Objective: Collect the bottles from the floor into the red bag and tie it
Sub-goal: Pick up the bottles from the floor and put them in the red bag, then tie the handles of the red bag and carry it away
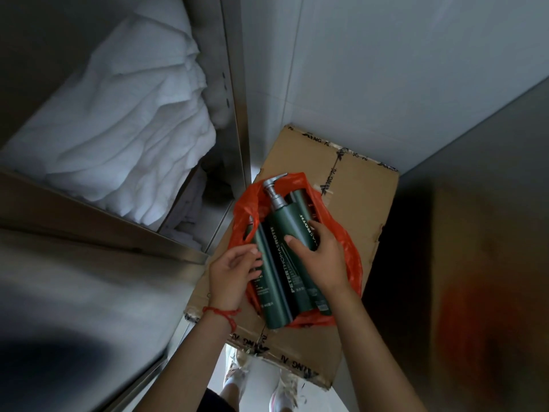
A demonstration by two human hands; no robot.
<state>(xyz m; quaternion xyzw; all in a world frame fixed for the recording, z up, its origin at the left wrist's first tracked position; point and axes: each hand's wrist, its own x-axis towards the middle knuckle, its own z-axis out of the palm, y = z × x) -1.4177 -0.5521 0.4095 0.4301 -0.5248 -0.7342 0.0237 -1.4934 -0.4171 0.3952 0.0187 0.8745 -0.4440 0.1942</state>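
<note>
The red plastic bag [349, 248] lies open on top of a cardboard box [353, 179]. Several dark green bottles lie in it side by side. The middle bottle [283, 263] carries white lettering and a silver pump head pointing away from me. My right hand [319, 257] rests on top of the middle and right bottles [304, 209], fingers spread over them. My left hand [231, 270] touches the side of the left bottle [266, 281] at the bag's left edge, fingers curled. The bag's lower part is hidden under the bottles.
A metal shelf unit [184, 254] stands close on the left, holding a stack of white folded linen [124, 126]. A dark cabinet or box [487, 263] rises on the right. A pale wall [386, 69] lies behind the box. My feet [261, 382] show on the floor below.
</note>
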